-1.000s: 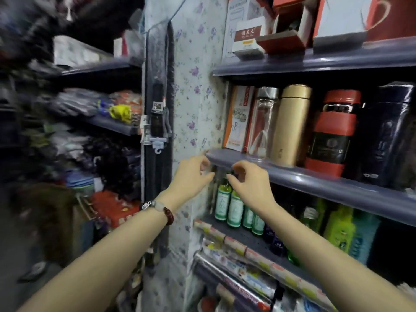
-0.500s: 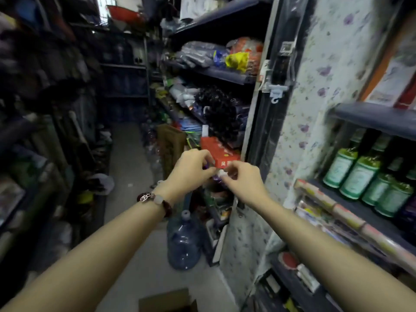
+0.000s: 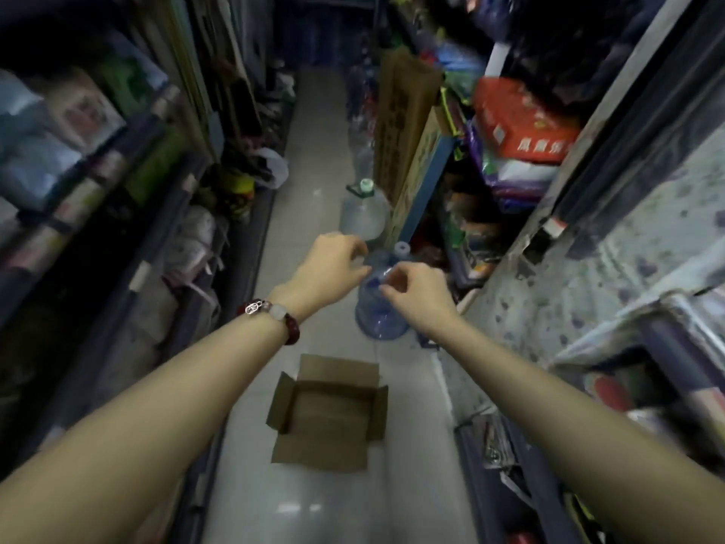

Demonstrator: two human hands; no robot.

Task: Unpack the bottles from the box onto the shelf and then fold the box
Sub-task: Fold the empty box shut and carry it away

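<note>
An open brown cardboard box (image 3: 339, 367) stands on the pale floor of a narrow shop aisle, its flaps spread. I see no bottles inside it. My left hand (image 3: 328, 268) and my right hand (image 3: 416, 286) hover close together in the air beyond the box, well above it. Their fingers are loosely curled and I see nothing in either. The left wrist wears a beaded bracelet. The right-hand shelf (image 3: 663, 331) shows only its blurred edge, and the bottles on it are out of view.
A blue water jug (image 3: 380, 321) stands on the floor just past the box, with a clear jug (image 3: 367, 214) further on. Flat cardboard (image 3: 404, 123) leans on the right racks beside a red package (image 3: 521, 129). Packed shelves (image 3: 98, 182) line the left side.
My view swung from the shelf of green bottles left and down to the aisle floor, bringing the open box into sight. My hands stayed close together and have parted slightly.
</note>
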